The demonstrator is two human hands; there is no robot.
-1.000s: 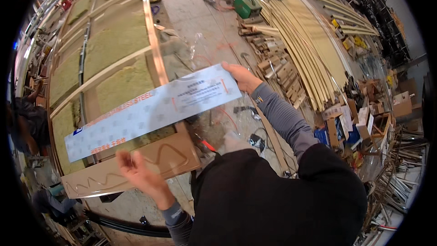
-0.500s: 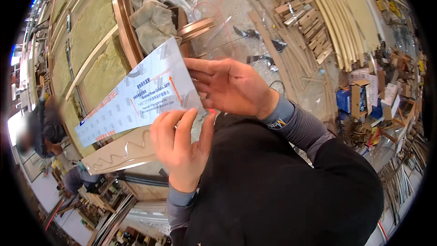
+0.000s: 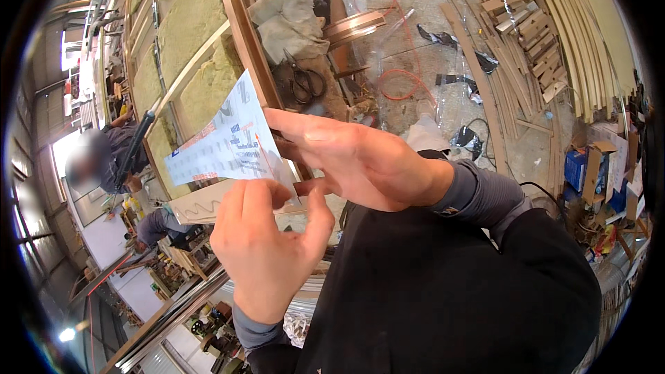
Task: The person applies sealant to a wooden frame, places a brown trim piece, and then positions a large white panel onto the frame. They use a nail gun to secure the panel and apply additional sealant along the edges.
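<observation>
A tapering strip of sheet [image 3: 225, 138], covered with pale blue-white printed film, stretches away to the left with its wide end toward me. My right hand [image 3: 364, 159] holds this wide end, fingers along its right edge and the thumb lower down. Near the bottom corner is my left hand [image 3: 267, 249], its fingers bent and its thumb standing apart from the index finger. Nothing shows clearly gripped between them. Under the sheet lies a beige board [image 3: 194, 208] with a wavy bead of glue on it, partly hidden by the sheet and my left hand.
At the left is a frame with yellow insulation [image 3: 194, 3] and a copper-coloured edge [image 3: 242, 34]. Beyond my hands lie scissors [image 3: 305, 84], a grey cloth [image 3: 287, 17] and a red hose [image 3: 402, 83]. Wood offcuts [image 3: 537, 34] fill the far right. A co-worker [image 3: 125, 149] bends at the left.
The view has swung, so the scene sits further right. The sheet looks more foreshortened. My right hand has turned to show more of its back, and my left hand stays by the bottom corner.
</observation>
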